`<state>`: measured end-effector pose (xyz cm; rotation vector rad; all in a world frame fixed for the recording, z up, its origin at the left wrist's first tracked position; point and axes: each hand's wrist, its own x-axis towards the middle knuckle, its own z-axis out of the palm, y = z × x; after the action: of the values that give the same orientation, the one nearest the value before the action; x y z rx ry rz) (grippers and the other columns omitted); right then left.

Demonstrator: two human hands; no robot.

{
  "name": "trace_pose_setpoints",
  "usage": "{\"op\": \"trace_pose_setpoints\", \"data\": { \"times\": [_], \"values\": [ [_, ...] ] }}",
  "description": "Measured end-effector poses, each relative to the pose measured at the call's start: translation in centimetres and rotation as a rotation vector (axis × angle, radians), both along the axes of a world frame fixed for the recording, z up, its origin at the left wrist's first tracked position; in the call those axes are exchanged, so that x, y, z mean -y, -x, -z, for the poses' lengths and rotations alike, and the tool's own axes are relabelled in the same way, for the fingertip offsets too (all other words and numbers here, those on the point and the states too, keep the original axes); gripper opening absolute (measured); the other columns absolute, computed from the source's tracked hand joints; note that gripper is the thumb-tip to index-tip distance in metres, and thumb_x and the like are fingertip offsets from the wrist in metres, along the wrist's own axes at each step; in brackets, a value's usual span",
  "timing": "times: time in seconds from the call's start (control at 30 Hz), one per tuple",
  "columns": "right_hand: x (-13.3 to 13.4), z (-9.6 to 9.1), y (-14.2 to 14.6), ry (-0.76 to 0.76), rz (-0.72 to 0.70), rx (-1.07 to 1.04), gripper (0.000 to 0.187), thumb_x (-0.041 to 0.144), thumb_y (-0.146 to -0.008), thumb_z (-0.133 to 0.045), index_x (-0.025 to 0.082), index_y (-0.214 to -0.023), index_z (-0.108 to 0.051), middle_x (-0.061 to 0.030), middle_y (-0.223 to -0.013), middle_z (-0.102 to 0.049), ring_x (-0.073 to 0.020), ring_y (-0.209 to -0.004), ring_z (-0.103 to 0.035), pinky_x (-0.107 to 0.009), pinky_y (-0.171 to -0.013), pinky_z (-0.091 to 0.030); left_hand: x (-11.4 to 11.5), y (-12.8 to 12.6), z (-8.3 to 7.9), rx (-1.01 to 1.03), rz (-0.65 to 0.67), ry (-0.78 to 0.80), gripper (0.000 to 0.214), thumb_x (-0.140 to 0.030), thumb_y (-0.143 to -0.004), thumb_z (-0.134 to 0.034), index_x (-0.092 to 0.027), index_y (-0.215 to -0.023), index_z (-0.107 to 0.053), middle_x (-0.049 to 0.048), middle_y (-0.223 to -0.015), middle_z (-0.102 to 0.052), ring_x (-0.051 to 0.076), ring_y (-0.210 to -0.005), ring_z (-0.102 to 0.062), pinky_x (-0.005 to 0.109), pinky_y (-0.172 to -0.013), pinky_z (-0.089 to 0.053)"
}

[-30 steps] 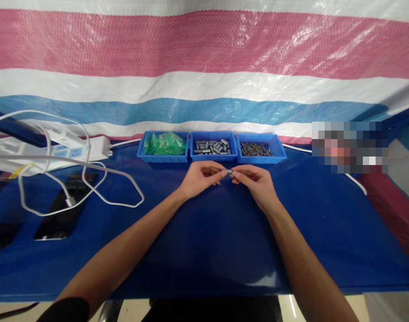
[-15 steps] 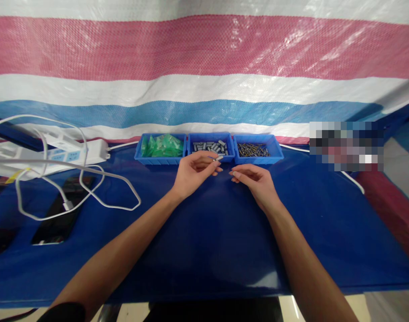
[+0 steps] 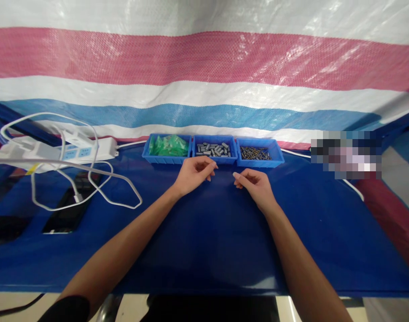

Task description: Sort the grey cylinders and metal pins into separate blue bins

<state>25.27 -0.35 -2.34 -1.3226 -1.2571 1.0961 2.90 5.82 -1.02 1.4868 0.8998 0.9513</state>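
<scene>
My left hand (image 3: 195,174) is closed in a pinch just in front of the middle blue bin (image 3: 215,159). Whatever lies between its thumb and fingers is hidden now. That bin holds short grey metal cylinders (image 3: 213,149). To its right, my right hand (image 3: 254,182) has its thumb and curled fingers pressed together above the table, and I cannot make out anything in them. Behind this hand stands the right blue bin (image 3: 263,163), filled with thin, screw-like metal pieces (image 3: 255,153). A gap separates the two hands.
Green plastic packets (image 3: 170,146) fill the left blue bin (image 3: 166,159). Further left are a white power strip (image 3: 105,149), a looping white cable (image 3: 124,205) and a black phone (image 3: 66,210) on the blue table (image 3: 211,250). A striped sheet (image 3: 204,58) hangs behind the bins.
A small grey metal cylinder showed at my left fingertips before and is out of sight now. Both hands dropped slightly in the picture, and the view shifted a little.
</scene>
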Motion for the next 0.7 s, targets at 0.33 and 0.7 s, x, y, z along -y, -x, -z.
{"op": "trace_pose_setpoints", "data": {
  "times": [0.33,0.7],
  "values": [
    [0.0,0.9,0.2,-0.142,-0.026,0.259,0.053,0.036,-0.086,-0.065,0.025,-0.058,-0.022,0.0064,-0.058,-0.021,-0.0099,-0.056,-0.021,-0.030,-0.056,-0.020,1.0,0.1,1.9,-0.155,0.018,-0.012,0.027,-0.039,-0.091,-0.069,-0.014,-0.086,-0.075,0.0039,-0.070,-0.071,0.010,-0.054,-0.062,0.021,-0.053,-0.050],
    [0.1,1.2,0.2,-0.134,-0.028,0.348,0.052,0.034,-0.086,-0.064,0.025,-0.061,-0.019,0.0060,-0.061,-0.020,-0.0101,-0.058,-0.021,-0.030,-0.058,-0.021,1.1,0.3,2.7,-0.217,0.053,-0.095,0.024,-0.036,-0.094,-0.065,-0.015,-0.088,-0.076,0.0035,-0.072,-0.073,0.013,-0.058,-0.067,0.022,-0.058,-0.053]
  ]
}}
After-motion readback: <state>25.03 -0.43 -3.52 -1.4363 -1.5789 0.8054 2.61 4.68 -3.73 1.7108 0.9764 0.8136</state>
